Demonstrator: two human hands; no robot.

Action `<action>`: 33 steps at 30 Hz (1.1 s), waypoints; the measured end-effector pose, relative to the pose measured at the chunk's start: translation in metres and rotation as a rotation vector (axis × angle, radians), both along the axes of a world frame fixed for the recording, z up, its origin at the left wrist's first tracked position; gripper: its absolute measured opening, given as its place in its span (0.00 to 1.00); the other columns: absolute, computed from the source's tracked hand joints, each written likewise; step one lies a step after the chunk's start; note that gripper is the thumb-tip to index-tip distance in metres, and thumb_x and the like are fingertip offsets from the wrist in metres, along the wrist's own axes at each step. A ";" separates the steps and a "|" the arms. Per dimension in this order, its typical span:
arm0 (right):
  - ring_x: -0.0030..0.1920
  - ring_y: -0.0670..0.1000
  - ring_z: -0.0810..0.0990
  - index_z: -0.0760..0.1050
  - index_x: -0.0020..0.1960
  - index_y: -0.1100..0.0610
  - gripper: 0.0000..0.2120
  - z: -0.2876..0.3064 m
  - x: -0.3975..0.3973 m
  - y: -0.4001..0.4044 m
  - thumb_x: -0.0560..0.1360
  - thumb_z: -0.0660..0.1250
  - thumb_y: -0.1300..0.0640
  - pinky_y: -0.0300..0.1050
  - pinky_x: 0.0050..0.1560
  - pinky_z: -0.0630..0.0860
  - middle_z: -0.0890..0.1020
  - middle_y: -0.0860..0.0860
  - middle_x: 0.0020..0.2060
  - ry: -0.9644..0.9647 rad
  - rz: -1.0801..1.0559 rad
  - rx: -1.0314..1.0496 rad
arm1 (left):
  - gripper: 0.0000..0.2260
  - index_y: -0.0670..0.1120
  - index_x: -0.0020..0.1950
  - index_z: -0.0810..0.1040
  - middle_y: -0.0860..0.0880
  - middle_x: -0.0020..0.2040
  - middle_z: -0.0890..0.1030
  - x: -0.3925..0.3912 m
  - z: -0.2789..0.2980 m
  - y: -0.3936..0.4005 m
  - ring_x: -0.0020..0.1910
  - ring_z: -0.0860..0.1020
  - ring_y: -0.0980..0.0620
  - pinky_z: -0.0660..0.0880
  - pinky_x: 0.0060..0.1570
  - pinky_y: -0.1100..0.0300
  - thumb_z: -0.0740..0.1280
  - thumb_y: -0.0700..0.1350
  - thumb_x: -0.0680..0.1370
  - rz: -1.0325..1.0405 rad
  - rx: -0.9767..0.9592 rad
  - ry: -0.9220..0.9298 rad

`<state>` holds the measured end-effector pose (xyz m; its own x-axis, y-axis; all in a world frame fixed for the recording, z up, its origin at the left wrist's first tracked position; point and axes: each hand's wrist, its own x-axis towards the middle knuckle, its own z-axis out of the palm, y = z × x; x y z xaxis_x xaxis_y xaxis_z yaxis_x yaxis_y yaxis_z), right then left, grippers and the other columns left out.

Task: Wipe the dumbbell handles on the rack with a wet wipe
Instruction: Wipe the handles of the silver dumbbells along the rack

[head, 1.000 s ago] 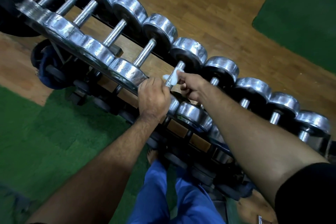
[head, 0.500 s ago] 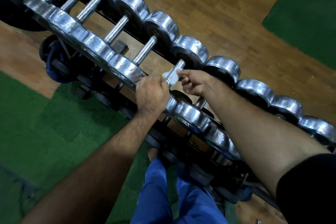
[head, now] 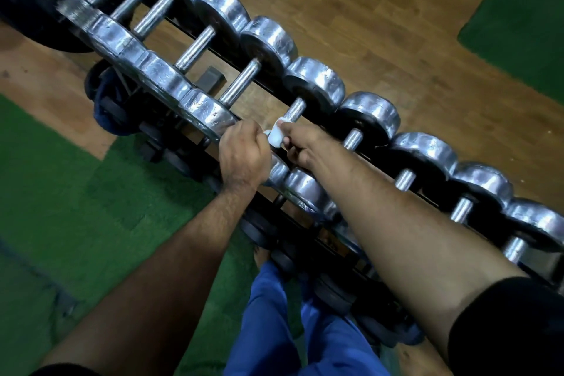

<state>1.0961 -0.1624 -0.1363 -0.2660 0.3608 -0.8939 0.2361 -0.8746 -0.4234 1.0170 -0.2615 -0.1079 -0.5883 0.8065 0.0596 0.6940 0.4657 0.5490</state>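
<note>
1. Right hand (head: 300, 143) pinching a white wet wipe (head: 276, 136) around the near end of one dumbbell handle (head: 293, 111), thumb and fingers closed on the wipe so that it wraps the bar rather than merely brushing it.
2. Left hand (head: 244, 156) clenched just beside that pinch, resting against the near chrome head (head: 210, 113); probably steadying the weight so it does not roll under the rubbing. Whether it also holds a corner of the wipe: cannot tell.
3. Beyond the pinch, bare knurled steel up to the far head (head: 317, 82).
4. To either side of the grip, more handles lying parallel on the rack (head: 329, 243).
5. Judged mid-task: likely several bars left.
</note>
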 end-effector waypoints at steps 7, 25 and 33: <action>0.16 0.40 0.65 0.70 0.39 0.55 0.12 0.014 0.012 -0.005 0.80 0.66 0.56 0.29 0.15 0.57 0.68 0.48 0.23 0.014 0.162 -0.019 | 0.10 0.44 0.38 0.73 0.46 0.37 0.77 0.003 0.004 0.002 0.38 0.73 0.45 0.71 0.43 0.48 0.56 0.47 0.73 0.005 -0.037 0.001; 0.50 0.52 0.82 0.76 0.63 0.47 0.14 0.062 0.139 -0.014 0.79 0.61 0.53 0.51 0.51 0.79 0.83 0.48 0.54 -0.337 0.977 1.029 | 0.08 0.41 0.53 0.78 0.45 0.49 0.78 0.085 0.022 -0.055 0.51 0.74 0.46 0.73 0.53 0.49 0.63 0.42 0.77 -0.249 -0.001 0.018; 0.56 0.55 0.82 0.57 0.75 0.37 0.27 0.034 0.160 -0.021 0.78 0.60 0.52 0.49 0.44 0.80 0.61 0.36 0.76 -0.336 1.609 1.373 | 0.18 0.38 0.69 0.71 0.40 0.68 0.73 0.141 0.004 -0.050 0.69 0.69 0.42 0.66 0.71 0.47 0.57 0.42 0.82 0.059 -0.044 -0.182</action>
